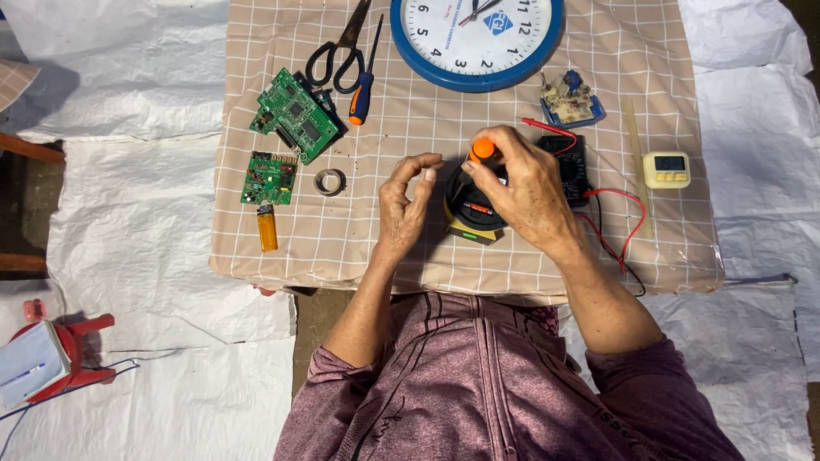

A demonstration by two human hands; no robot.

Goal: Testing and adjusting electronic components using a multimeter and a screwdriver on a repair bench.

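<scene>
On the checked cloth [376, 230], two green circuit boards [295, 115], an orange lighter [267, 229] and a tape ring [330, 181] lie at the left. The left hand [404, 209] hovers with fingers curled and apart, gripping nothing, just beside a round black-and-yellow device [471, 220]. The right hand [525, 189] is clamped on an orange-capped screwdriver [483, 150] set upright on that device, a black multimeter [571, 166] just behind.

This looks like a makeshift electronics repair spot, likely at home. A small table with a beige checked cloth [598, 77] holds green circuit boards [295, 115] at upper left, scissors [337, 47], a screwdriver [363, 85], a black multimeter [571, 166] with red leads and a blue wall clock [477, 38] at the top. White woven sheeting [145, 222] covers the floor around it.
</scene>
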